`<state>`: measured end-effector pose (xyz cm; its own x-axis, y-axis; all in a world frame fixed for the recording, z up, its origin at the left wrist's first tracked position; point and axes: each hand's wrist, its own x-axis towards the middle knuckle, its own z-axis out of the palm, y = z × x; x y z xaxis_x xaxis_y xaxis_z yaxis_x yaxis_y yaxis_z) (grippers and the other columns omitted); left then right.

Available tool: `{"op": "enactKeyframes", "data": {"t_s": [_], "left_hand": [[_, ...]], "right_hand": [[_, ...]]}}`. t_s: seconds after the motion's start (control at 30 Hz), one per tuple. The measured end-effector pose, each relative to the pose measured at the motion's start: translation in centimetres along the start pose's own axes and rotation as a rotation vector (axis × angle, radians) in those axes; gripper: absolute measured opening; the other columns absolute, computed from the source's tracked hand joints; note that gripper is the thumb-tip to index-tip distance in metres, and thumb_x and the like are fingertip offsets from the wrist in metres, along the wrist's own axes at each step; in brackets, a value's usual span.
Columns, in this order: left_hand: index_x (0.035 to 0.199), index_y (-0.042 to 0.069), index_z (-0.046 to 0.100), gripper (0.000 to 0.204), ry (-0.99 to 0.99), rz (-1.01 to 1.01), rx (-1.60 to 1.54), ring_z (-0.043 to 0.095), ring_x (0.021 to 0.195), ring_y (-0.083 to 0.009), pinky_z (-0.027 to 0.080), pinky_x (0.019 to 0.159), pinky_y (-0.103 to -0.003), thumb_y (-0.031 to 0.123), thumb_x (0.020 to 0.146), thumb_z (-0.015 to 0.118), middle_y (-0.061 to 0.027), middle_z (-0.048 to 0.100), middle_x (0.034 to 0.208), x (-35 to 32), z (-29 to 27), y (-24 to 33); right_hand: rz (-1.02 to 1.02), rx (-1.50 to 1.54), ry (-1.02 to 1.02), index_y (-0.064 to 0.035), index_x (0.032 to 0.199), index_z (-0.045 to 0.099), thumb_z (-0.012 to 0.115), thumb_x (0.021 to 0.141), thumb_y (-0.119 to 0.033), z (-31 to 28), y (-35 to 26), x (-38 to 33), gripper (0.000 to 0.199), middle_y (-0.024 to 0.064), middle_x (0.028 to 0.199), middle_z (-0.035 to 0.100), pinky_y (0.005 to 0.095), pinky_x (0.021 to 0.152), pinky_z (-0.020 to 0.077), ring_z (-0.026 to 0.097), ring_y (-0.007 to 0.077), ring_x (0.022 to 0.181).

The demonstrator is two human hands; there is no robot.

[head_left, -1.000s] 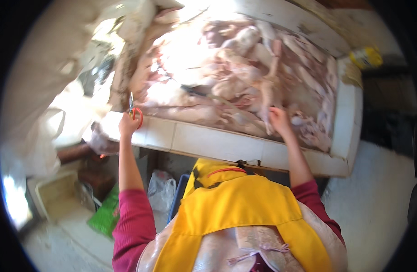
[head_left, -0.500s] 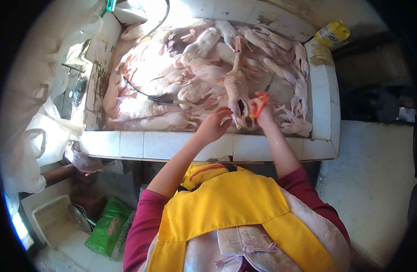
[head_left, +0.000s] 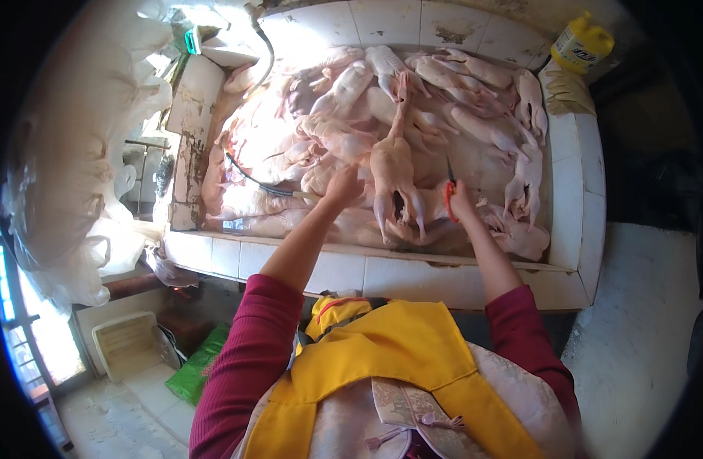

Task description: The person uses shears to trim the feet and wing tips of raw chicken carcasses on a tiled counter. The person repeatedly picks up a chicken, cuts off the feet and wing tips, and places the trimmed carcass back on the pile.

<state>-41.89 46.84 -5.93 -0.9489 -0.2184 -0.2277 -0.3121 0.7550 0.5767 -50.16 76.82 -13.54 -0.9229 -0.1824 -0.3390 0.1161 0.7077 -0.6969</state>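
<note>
My left hand [head_left: 344,186] rests against the side of a plucked duck carcass [head_left: 393,172], fingers curled on its flank; whether they close fully round anything I cannot tell from this angle. The carcass lies breast up near the front of the white tiled trough [head_left: 443,275], neck stretched away from me and both legs pointing back toward me. My right hand [head_left: 462,203] is closed round a pair of scissors with red handles [head_left: 449,197], blades pointing up and away, just beside the carcass's right leg. Whether the blades touch the bird I cannot tell.

The trough is filled with further plucked birds [head_left: 474,122], pale pink, lying in several directions and overlapping one another. A dark hose [head_left: 253,182] runs across the heap on my left. A yellow plastic jug [head_left: 582,44] stands at the far right corner of the trough wall. White plastic sheeting [head_left: 84,153] hangs on my left. On the floor below it are a white crate [head_left: 126,344] and a green bag [head_left: 202,367]. I wear a yellow apron [head_left: 390,367] over dark red sleeves [head_left: 248,359].
</note>
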Motion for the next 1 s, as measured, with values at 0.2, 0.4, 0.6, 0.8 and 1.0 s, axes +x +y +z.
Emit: {"op": "enactKeyframes", "data": {"t_s": [0.2, 0.4, 0.6, 0.8, 1.0], "left_hand": [[0.117, -0.001, 0.053, 0.045, 0.216, -0.183, 0.019, 0.047, 0.119, -0.0413, 0.040, 0.096, -0.048, 0.026, 0.082, 0.059, -0.0248, 0.051, 0.127, 9.1, 2.3, -1.3], [0.131, 0.000, 0.044, 0.068, 0.072, -0.484, 0.075, 0.039, 0.125, -0.0415, 0.038, 0.102, -0.044, 0.038, 0.078, 0.066, -0.0231, 0.033, 0.144, 10.4, 1.9, -3.5], [0.109, -0.008, 0.046, 0.069, 0.382, -0.518, 0.015, 0.041, 0.118, -0.0371, 0.037, 0.100, -0.042, 0.032, 0.060, 0.075, -0.0243, 0.046, 0.119, 9.0, 2.2, -7.4], [0.123, -0.013, 0.040, 0.083, 0.318, -0.800, -0.162, 0.040, 0.125, -0.0370, 0.040, 0.102, -0.038, 0.029, 0.061, 0.076, -0.0284, 0.041, 0.130, 9.6, 3.8, -10.2], [0.115, -0.010, 0.050, 0.066, -0.029, -0.626, -0.369, 0.060, 0.101, -0.0320, 0.049, 0.089, -0.039, 0.026, 0.064, 0.073, -0.0255, 0.058, 0.107, 8.3, 0.7, -13.1]], "right_hand": [[-0.114, -0.182, 0.018, -0.0025, 0.096, 0.051, 0.071, 0.073, -0.027, 8.2, -6.6, -1.4, 0.038, 0.0214, 0.086, 0.064, 0.0493, 0.074, 0.0496, 0.063, 0.0395, 0.080], [-0.072, -0.202, -0.012, -0.0038, 0.103, 0.047, 0.068, 0.075, -0.022, 8.1, -5.1, 0.6, 0.039, 0.0232, 0.084, 0.063, 0.0487, 0.069, 0.0489, 0.062, 0.0405, 0.083], [-0.139, -0.092, 0.144, -0.0072, 0.108, 0.052, 0.061, 0.080, -0.009, 2.0, -2.5, 7.3, 0.030, 0.0188, 0.083, 0.062, 0.0433, 0.068, 0.0489, 0.062, 0.0356, 0.077], [-0.013, -0.616, 0.232, -0.0029, 0.103, 0.054, 0.067, 0.080, -0.018, -8.1, 2.8, 9.3, 0.030, 0.0165, 0.087, 0.066, 0.0429, 0.072, 0.0502, 0.065, 0.0327, 0.087], [-0.078, -0.253, 0.125, -0.0006, 0.102, 0.054, 0.070, 0.082, -0.027, -5.0, -4.4, 5.3, 0.037, 0.0188, 0.084, 0.067, 0.0410, 0.068, 0.0504, 0.066, 0.0342, 0.080]]}}
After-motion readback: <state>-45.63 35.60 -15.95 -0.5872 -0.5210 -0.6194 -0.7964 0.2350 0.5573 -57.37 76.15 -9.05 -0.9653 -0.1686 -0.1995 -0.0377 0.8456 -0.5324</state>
